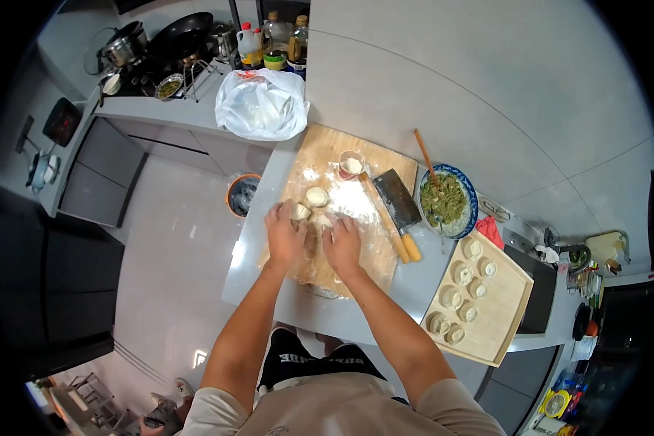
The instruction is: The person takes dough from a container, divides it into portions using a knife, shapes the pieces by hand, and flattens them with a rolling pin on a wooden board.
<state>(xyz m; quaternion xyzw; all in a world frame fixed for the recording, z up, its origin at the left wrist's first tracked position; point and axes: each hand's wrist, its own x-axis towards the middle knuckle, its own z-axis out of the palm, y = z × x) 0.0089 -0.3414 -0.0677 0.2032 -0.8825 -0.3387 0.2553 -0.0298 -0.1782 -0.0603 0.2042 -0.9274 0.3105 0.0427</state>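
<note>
- White flour (354, 198) all over the wood board (398, 156). Where's the dough?
- On the board: smooth round ball (317, 196), plus a smaller lump (299, 211) just beside the left hand (283, 234).
- Fingers?
- Left: half curled, slightly apart. Right hand (342, 245): curled down toward the board. Can't tell if either grips anything; the patch between them is blurred.
- Handling tips?
- My call: light, even pressure, turn the piece as you go so it stays round. Dust only the contact area; bare wood would likely grab, excess flour would likely dry the skin.
- Clearances?
- Watch the right side. Slim wooden rolling pin (383, 215) and cleaver (397, 198) lie side by side: dark flat blade, yellowish rounded handle.
- Other textures?
- Coarse, moist-looking green mix (443, 200) in a blue-rimmed bowl (473, 206). Pale tray (500, 316), angular outline, squat dough rounds (469, 312) in loose rows. Desk (412, 292) is smooth grey.
</note>
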